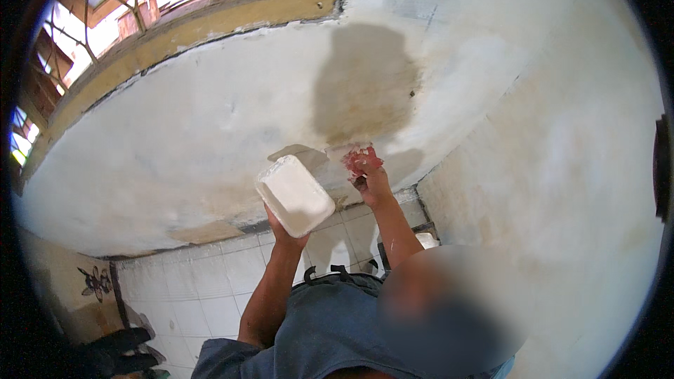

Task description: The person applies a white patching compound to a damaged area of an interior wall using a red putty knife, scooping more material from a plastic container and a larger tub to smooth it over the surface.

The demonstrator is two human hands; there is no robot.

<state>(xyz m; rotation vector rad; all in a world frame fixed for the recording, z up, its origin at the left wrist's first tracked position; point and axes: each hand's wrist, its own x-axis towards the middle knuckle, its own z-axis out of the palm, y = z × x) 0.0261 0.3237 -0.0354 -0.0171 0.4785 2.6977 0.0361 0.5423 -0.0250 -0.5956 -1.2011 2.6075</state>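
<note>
My left hand (284, 230) grips a shallow white rectangular tray (331, 208) from below, tilted in front of the wall. White paste (293, 181) coats its inside. To the right of the tray, my right hand (374, 181) is closed on a red putty spreader (362, 158) smeared with white. The spreader lies at the wall (232, 140), and its far edge seems to touch the surface just below a brownish patch in shadow. My right fingers partly cover the spreader.
A yellow-brown window frame (309, 1) with metal bars fills the upper left. White floor tiles (217, 274) run along the wall's foot. On the right a second wall (547, 161) meets the first at a corner. A small white object (426, 240) sits beside my right forearm.
</note>
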